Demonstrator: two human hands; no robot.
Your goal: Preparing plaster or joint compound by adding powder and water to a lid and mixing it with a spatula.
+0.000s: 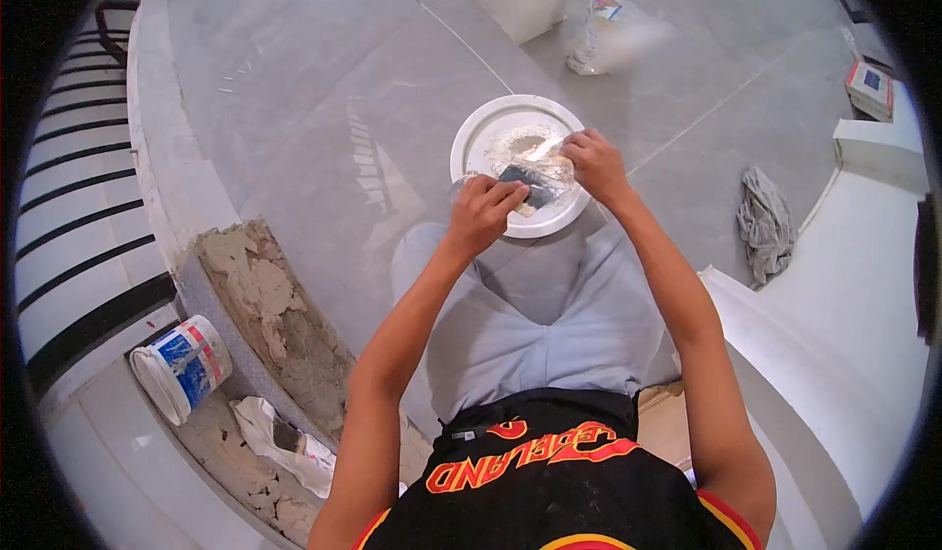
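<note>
Slightly apart at the frame's upper centre, the left hand (481,211) grips a dark flat piece (527,183), the right hand (596,167) pinches what looks like clear plastic (559,179); working squarely over the powder-dusted white lid (549,224) should confine spills.

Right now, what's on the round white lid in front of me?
Pale residue shows on the lid, with a dark flat piece and clear plastic overlapping it. The piece, your left hand and right hand hide what's beneath.
</note>
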